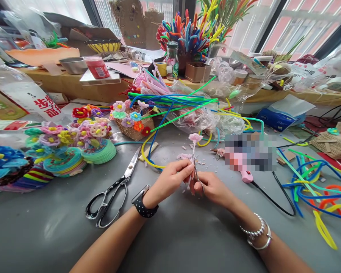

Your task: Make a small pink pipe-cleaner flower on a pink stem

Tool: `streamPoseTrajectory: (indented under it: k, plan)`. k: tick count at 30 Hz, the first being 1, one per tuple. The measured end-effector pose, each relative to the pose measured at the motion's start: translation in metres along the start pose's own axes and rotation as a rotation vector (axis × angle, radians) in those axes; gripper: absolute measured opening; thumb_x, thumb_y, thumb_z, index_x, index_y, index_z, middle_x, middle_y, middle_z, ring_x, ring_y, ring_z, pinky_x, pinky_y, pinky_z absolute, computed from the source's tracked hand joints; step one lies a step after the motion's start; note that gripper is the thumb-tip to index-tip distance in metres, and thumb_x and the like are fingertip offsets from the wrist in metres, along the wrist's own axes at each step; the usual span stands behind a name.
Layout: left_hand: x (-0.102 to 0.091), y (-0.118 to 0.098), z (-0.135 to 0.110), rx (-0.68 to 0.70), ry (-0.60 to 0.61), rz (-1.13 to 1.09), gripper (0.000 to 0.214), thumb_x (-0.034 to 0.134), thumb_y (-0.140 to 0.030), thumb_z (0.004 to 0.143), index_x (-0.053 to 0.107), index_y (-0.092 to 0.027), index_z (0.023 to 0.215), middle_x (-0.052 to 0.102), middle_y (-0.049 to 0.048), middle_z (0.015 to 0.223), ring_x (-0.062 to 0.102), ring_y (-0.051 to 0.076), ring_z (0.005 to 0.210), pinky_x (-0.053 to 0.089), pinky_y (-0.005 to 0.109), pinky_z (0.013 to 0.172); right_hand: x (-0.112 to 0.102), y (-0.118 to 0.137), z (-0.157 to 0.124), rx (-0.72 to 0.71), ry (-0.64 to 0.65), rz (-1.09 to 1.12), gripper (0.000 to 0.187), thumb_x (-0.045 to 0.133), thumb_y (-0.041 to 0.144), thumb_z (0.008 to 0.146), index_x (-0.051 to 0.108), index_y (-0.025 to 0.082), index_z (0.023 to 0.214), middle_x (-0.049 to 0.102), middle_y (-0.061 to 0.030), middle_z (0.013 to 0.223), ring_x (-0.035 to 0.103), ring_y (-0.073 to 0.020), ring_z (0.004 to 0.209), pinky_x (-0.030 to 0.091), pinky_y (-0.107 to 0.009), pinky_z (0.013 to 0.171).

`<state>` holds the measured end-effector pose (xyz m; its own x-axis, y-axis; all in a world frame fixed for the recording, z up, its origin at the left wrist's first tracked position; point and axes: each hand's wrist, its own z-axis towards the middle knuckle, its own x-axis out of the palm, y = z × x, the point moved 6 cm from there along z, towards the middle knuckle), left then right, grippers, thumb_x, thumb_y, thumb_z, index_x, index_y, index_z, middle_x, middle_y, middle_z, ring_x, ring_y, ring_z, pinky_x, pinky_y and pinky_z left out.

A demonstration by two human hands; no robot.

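Observation:
My left hand is closed, its thumb and fingers pinching a pink fuzzy pipe-cleaner flower by its lower stem. The flower head points up and away from me. My right hand is closed around the handles of small metal scissors. Their blades point up along the pale stem, close under the flower; whether they touch it I cannot tell. Pink fluff clippings lie on the grey table just beyond my hands. Large black-handled scissors rest to the left of my left hand, apart from it.
A pink glue gun with a black cord lies on the right, partly blurred. Loose pipe cleaners are strewn farther right. Finished flower pots and a plastic bottle stand at left. Green and blue pipe cleaners lie across plastic bags behind.

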<state>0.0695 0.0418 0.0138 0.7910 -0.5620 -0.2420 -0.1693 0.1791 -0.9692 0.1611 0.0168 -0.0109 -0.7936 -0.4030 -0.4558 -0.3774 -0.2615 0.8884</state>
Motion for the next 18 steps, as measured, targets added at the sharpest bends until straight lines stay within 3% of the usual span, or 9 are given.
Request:
streamPoseTrajectory:
  k: [5,12,18]
  plan:
    - [-0.0019,0.0017,0.0005,0.003,-0.04,0.031,0.031,0.037,-0.034,0.084,0.047,-0.015,0.062,0.042,-0.0037,0.057,0.04,0.008,0.055,0.032,0.02,0.054,-0.0021,-0.0045,-0.0006,0.05,-0.088,-0.011,0.064,0.028,0.069,0.073,0.051,0.014,0.05,0.048,0.0004,0.05,0.044,-0.0098,0.048,0.032,-0.022,0.05]
    - [-0.0005,-0.0006,0.0001,0.035,-0.03,0.041,0.03,0.039,-0.032,0.084,0.043,-0.015,0.058,0.043,-0.0041,0.056,0.041,0.007,0.055,0.032,0.019,0.054,0.0015,-0.0008,0.0007,-0.066,-0.047,0.023,0.065,0.022,0.069,0.074,0.054,0.015,0.059,0.053,-0.0021,0.067,0.046,-0.0112,0.059,0.037,-0.023,0.058]
    - [-0.0038,-0.0019,0.0001,0.043,-0.084,0.11,0.032,0.038,-0.031,0.084,0.042,-0.015,0.057,0.041,-0.0043,0.055,0.038,0.007,0.054,0.031,0.02,0.054,-0.003,0.0003,0.0022,-0.081,-0.109,0.013,0.061,0.029,0.063,0.077,0.054,0.015,0.05,0.053,-0.0024,0.068,0.049,-0.0129,0.066,0.037,-0.024,0.065]
